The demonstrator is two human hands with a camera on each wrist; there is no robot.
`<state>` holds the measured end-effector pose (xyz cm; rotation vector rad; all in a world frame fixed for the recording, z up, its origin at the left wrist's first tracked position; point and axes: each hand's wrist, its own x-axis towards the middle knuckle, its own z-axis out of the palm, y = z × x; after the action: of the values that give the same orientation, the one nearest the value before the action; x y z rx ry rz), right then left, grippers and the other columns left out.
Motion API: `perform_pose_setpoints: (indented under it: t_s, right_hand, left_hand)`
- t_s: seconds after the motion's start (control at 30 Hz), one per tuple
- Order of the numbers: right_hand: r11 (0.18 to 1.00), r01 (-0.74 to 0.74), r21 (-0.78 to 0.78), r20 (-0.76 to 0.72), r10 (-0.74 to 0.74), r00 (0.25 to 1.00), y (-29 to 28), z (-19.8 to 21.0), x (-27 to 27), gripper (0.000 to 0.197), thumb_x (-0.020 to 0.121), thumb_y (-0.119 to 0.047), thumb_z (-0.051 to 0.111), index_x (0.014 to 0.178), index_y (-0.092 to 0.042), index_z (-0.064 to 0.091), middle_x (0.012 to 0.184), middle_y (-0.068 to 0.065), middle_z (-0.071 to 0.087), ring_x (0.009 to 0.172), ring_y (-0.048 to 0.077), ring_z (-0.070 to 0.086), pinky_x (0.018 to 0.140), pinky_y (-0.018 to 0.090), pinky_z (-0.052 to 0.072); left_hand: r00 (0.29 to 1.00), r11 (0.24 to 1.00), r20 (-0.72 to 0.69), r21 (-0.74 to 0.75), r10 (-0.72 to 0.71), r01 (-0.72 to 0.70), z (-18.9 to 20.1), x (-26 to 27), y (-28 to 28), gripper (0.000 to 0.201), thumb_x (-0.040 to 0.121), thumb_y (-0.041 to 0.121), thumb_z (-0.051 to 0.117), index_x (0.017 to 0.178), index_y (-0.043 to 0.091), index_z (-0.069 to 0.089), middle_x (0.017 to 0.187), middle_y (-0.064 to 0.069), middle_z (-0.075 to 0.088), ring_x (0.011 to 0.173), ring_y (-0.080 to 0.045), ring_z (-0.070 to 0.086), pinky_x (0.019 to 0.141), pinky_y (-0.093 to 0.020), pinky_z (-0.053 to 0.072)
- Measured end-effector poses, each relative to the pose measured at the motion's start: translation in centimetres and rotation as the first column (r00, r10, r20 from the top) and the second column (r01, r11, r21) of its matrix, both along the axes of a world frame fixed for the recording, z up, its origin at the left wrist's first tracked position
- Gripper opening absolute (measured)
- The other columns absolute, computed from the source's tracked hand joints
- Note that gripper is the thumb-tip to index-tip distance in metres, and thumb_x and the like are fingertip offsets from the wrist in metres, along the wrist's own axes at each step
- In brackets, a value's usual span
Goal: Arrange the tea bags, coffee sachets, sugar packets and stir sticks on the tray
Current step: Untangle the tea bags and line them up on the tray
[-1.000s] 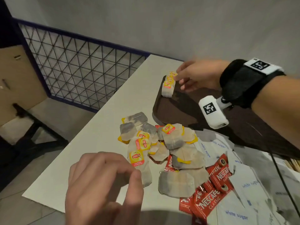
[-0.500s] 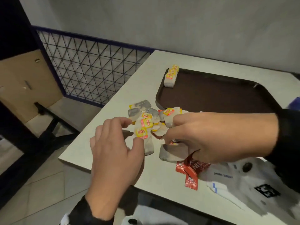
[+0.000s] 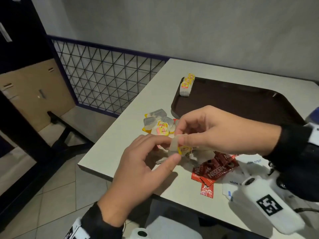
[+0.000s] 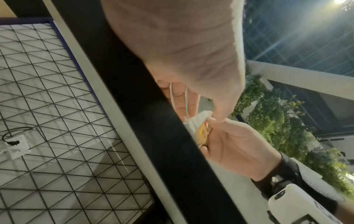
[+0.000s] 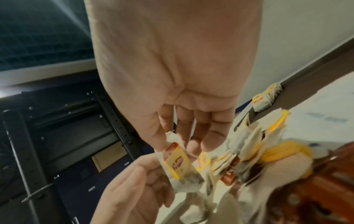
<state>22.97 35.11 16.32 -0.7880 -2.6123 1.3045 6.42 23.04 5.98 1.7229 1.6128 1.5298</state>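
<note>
A tea bag [image 3: 174,146] with a yellow tag is held just above the table between both hands. My right hand [image 3: 179,135] pinches its upper edge; my left hand [image 3: 170,150] pinches it from below with thumb and fingers. In the right wrist view the tea bag [image 5: 178,163] hangs under the thumb. In the left wrist view the tea bag [image 4: 199,122] shows edge-on. A neat row of tea bags [image 3: 187,85] stands in the far left corner of the brown tray [image 3: 241,104]. Loose tea bags [image 3: 155,121], red coffee sachets [image 3: 212,171] and white sugar packets [image 3: 250,163] lie on the table.
The white table [image 3: 138,107] ends at a near left corner just under my left hand. A blue wire-mesh fence [image 3: 107,80] and a cardboard panel [image 3: 34,94] stand to the left on the tiled floor. No stir sticks show.
My right hand came back from the tray's row to the loose pile and lifted one tea bag. My left hand closed in and now holds the same bag.
</note>
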Motion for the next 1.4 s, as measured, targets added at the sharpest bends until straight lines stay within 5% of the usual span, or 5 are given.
perform_pose_setpoints:
  t_s: [0.23,0.43,0.83,1.07,1.4]
  right_hand:
    - [0.956,0.093,-0.279,-0.163,-0.143,0.976,-0.7,-0.1,0.0,0.02,0.088,-0.025,0.075,0.105,-0.016,0.074,0.09,0.009,0.072,0.076,0.021,0.06,0.069,0.036,0.05]
    - [0.954,0.166,-0.251,-0.229,-0.225,0.947,-1.6,-0.4,1.7,0.026,0.08,-0.008,0.08,0.104,-0.013,0.073,0.092,0.018,0.075,0.074,0.022,0.069,0.067,0.033,0.056]
    - [0.963,0.229,-0.141,-0.261,-0.259,0.93,-4.4,0.6,4.0,0.033,0.079,-0.005,0.082,0.107,-0.019,0.071,0.086,0.013,0.074,0.082,0.038,0.073,0.082,0.054,0.061]
    - [0.737,0.308,-0.602,-0.305,-0.569,0.764,-6.4,-1.2,4.8,0.041,0.066,0.007,0.079,0.104,0.001,0.065,0.073,0.019,0.066,0.064,0.028,0.062,0.055,0.025,0.054]
    - [0.457,0.273,-0.846,-0.085,-0.622,0.778,-7.6,-3.1,4.6,0.015,0.077,0.005,0.073,0.091,-0.002,0.071,0.077,0.017,0.067,0.057,0.016,0.059,0.053,0.024,0.052]
  left_hand:
    - [0.912,0.999,0.41,-0.026,-0.023,0.036,0.2,1.6,-0.1,0.006,0.084,0.031,0.075,0.087,0.027,0.078,0.077,-0.006,0.072,0.072,-0.03,0.064,0.063,-0.043,0.054]
    - [0.828,0.997,0.557,0.004,-0.068,0.08,1.4,2.7,0.0,0.015,0.08,0.031,0.076,0.084,0.017,0.079,0.07,0.001,0.071,0.061,-0.006,0.059,0.058,-0.018,0.047]
    - [0.874,0.999,0.485,0.046,-0.029,0.008,4.6,4.7,-0.3,0.018,0.078,0.037,0.072,0.081,0.021,0.081,0.077,-0.002,0.078,0.074,-0.017,0.072,0.065,-0.031,0.057]
    - [0.796,0.972,0.604,0.173,0.021,-0.157,5.8,5.8,-0.4,0.018,0.088,0.021,0.07,0.089,0.006,0.08,0.081,-0.006,0.079,0.076,-0.014,0.074,0.073,-0.019,0.055]
    - [0.638,0.977,0.77,0.133,0.004,-0.167,6.1,6.7,-0.3,0.033,0.077,0.042,0.073,0.088,0.012,0.082,0.094,-0.019,0.077,0.096,-0.051,0.069,0.092,-0.061,0.054]
